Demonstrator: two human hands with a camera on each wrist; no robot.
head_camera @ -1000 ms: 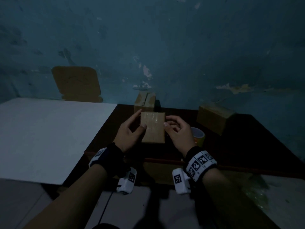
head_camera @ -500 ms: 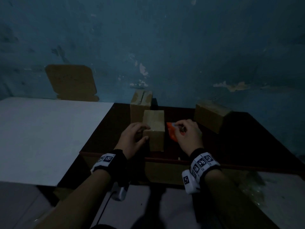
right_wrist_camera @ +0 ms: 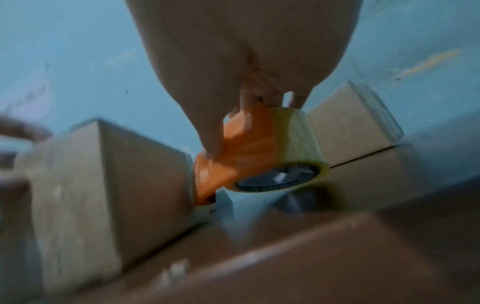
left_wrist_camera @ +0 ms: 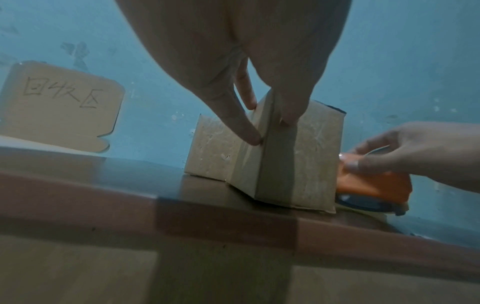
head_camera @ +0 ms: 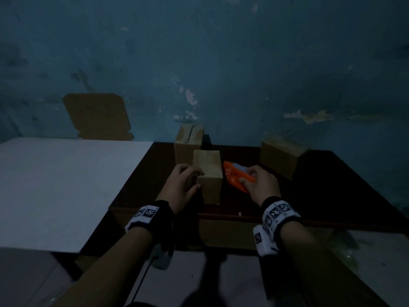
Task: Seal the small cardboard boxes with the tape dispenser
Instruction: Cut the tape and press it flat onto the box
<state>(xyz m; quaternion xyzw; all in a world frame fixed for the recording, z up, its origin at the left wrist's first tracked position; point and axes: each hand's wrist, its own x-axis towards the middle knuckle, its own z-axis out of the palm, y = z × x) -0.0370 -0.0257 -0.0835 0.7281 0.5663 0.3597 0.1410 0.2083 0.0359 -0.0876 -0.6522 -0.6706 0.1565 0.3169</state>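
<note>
A small closed cardboard box [head_camera: 208, 173] stands on the dark wooden table [head_camera: 332, 196] near its front edge. My left hand [head_camera: 184, 181] grips the box's near left corner [left_wrist_camera: 262, 144], thumb on one face and fingers on the other. Just right of the box, my right hand [head_camera: 257, 182] holds an orange tape dispenser [head_camera: 235, 177] with a roll of clear tape [right_wrist_camera: 298, 144]. In the right wrist view the dispenser's front end [right_wrist_camera: 205, 185] touches the box's right side [right_wrist_camera: 145, 174], low near the table.
A second small box [head_camera: 188, 140] with a taped top stands behind the held one, and a third box [head_camera: 281, 156] sits at the back right. A white board [head_camera: 62, 187] lies to the left. A cardboard sign [head_camera: 97, 116] leans on the blue wall.
The box went from held up in both hands to standing on the table. My right hand let go of it, picked up the orange dispenser and brought it against the box's right side.
</note>
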